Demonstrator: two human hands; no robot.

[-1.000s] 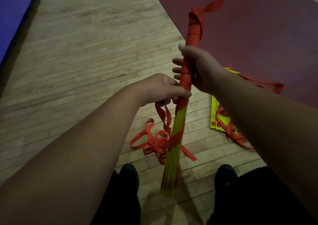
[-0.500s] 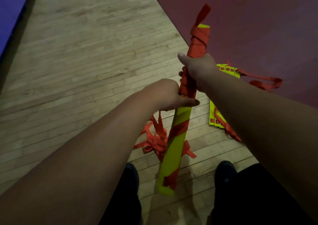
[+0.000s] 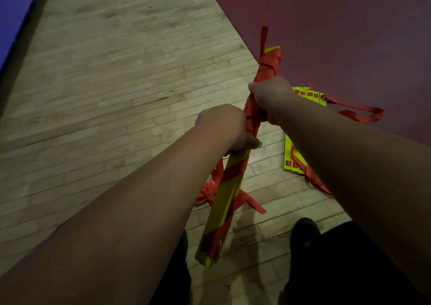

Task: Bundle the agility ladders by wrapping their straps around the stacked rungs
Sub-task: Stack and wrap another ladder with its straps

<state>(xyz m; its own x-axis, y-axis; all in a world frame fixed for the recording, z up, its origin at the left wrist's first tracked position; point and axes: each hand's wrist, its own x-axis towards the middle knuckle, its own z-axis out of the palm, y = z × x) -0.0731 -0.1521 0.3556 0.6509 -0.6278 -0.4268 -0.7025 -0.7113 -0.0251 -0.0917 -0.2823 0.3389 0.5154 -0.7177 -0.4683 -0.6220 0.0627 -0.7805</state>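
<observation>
Rotated broadside, the rung stack [image 3: 220, 211] shows yellow under spirals of red strap [image 3: 233, 169], left hand [image 3: 224, 127] and right hand [image 3: 271, 94] grasping it.

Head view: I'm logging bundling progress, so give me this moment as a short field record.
held bundle: stacked yellow rungs, tilted
strap: dense turns on the upper part, sparse diagonal turns below
left hand: grip at mid-length of the bundle
right hand: grip on the wrapped upper part
loose strap: heaped on the wooden floor
second ladder: lying on the floor, strap loose
</observation>
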